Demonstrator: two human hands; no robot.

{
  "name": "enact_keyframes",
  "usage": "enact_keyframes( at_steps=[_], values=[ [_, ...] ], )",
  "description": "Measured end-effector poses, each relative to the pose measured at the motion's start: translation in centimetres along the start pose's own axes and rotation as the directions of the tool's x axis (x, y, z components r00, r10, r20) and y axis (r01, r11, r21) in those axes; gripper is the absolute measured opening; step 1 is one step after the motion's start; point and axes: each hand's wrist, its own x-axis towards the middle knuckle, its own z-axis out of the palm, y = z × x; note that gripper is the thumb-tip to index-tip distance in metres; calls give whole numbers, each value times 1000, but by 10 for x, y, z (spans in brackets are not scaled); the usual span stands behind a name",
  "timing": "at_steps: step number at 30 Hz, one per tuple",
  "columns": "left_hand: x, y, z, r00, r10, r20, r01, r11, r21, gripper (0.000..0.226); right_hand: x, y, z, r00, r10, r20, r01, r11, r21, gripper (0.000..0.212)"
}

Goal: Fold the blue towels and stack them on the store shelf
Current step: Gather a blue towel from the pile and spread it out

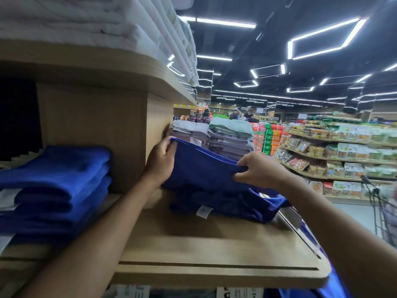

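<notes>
**Both hands lift the top edge of a blue towel on the shelf board**

The left hand (161, 160) grips the upper left corner of the blue towel (206, 168), with its fingers curled round the hem. The right hand (260, 171) pinches the same hem further to the right. I think the edge is held up and stretched like this so that the cloth becomes flat before a fold is made. The lower part of the towel lies crumpled on the shelf board (193, 250), toward its back and right edge, and some of the cloth hangs over that right edge. A white label (203, 211) shows on the crumpled part.

At the left edge of the board, in the compartment behind the wooden divider (96, 136), lies a stack of folded blue towels (58, 179). In my judgement this is the place where the held towel belongs after folding. The upper shelf carries white towels (86, 22). Behind the hands stand piles of grey and green towels (214, 134). A shopping cart (382, 211) is at the far right; what it holds I cannot tell.
</notes>
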Motion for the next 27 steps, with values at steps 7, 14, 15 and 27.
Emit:
enact_keyframes(
  at_steps=[7, 14, 15, 27],
  values=[
    [0, -7, 2, 999, 0, -43, 1, 1000, 12, 30, -12, 25, -28, 990, 6, 144, 5, 997, -72, 23],
    [-1, -5, 1, 999, 15, -48, -14, 1000, 19, 27, -24, 25, -16, 986, 11, 166, 5, 996, -93, 36],
    [-1, -5, 1, 999, 17, -46, -16, 1000, 20, 28, -23, 24, -14, 984, -2, 178, 11, 999, -47, 36],
    [9, -12, -8, 984, -86, -159, 82, 996, -30, 26, -30, 7, -13, 947, -269, 178, 217, 939, 266, 9]
  ],
)
